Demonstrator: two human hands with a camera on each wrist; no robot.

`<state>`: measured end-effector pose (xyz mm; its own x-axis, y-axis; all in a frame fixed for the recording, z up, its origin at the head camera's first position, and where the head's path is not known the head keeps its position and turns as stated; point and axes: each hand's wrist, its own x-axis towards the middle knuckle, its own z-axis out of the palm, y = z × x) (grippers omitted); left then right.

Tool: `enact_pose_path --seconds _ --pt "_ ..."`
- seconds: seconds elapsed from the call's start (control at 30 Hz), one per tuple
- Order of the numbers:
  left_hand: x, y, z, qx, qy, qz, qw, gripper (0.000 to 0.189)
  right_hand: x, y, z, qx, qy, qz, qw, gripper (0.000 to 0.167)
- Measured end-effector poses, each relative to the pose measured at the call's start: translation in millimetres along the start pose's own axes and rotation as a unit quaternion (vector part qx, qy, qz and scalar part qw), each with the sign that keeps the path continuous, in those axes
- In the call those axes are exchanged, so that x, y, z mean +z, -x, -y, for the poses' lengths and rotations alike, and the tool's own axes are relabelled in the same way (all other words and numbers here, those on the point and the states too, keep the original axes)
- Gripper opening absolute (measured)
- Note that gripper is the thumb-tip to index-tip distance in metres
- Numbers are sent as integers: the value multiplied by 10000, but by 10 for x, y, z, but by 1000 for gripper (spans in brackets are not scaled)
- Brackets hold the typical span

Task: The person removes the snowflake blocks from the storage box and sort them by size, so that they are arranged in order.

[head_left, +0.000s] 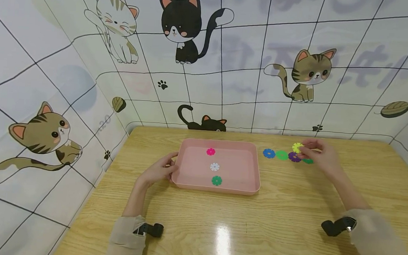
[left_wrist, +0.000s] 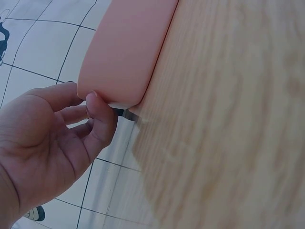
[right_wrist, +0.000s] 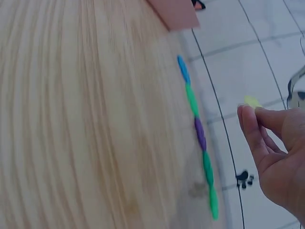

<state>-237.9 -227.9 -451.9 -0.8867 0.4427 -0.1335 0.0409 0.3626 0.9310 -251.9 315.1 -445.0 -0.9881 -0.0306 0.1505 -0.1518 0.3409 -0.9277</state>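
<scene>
My left hand (head_left: 156,171) grips the left side of a shallow pink tray (head_left: 238,167); the left wrist view shows its curled fingers at the tray's corner. Inside the tray lie a pink snowflake disc (head_left: 211,151), a white one (head_left: 214,167) and a dark green one (head_left: 216,180). Over to the right, my right hand (head_left: 320,157) pinches a yellow snowflake disc (head_left: 296,147) above the table. Below it runs a row of discs, with a blue disc (head_left: 269,153), a light green disc (head_left: 282,155) and a purple disc (head_left: 293,157); green discs (right_wrist: 208,171) continue it, partly hidden by the hand in the head view.
The wooden table (head_left: 189,229) ends at the back against a wall (head_left: 241,102) covered in a cat-and-grid print. Another printed wall (head_left: 44,179) borders it on the left. Each sleeve has a dark wrist camera strapped near the cuff.
</scene>
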Motion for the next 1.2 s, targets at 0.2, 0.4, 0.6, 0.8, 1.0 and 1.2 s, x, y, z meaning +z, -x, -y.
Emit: enact_pose_path --seconds 0.2,0.4,0.6,0.8,1.0,1.2 --pt "6 -1 11 21 -21 -26 10000 58 -359 62 -215 346 702 -223 9967 44" --pt "-6 -11 38 -6 11 -13 10000 58 -600 101 -407 588 1429 -505 9867 43" --pt "-11 -20 55 -58 40 -22 10000 59 -749 142 -543 935 999 -646 9885 42" --pt "-9 -16 41 -43 34 -15 10000 59 -825 161 -600 1004 1409 -686 9825 38" --pt "-10 -14 35 -52 73 19 10000 58 -838 154 -577 1082 1803 -584 9759 35" --pt "-15 -18 48 -25 27 11 10000 58 -839 156 -559 1170 2079 -392 9703 39"
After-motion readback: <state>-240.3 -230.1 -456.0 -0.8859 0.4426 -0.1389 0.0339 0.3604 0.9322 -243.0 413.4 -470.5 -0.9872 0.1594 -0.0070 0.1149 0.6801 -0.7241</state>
